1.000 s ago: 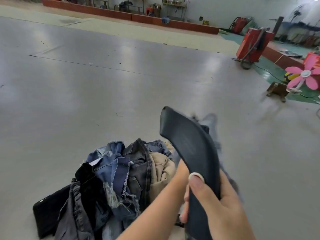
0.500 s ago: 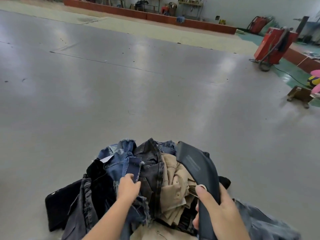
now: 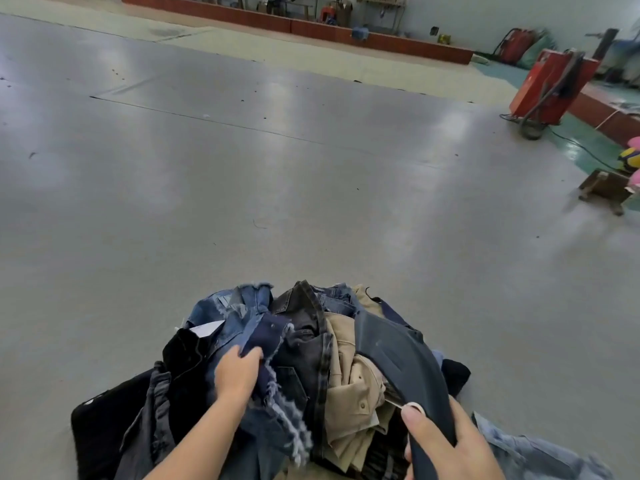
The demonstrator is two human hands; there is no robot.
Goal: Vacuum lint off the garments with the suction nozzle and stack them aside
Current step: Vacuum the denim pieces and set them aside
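Now lowered onto the garment pile point(image 3: 311, 358): suction nozzle point(image 3: 405, 368), right hand point(image 3: 446, 441) wrapped round it. Left hand point(image 3: 239, 372), newly arrived, fingers point(image 3: 252, 356) pinching frayed denim point(image 3: 266, 344) for next vacuuming.

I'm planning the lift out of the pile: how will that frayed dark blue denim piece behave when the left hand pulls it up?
The frayed denim piece will probably hang floppy, since it already folds and drapes where the left hand grips it. It may drag neighbours, being tangled into the garment pile. Its loose fringe could snag.
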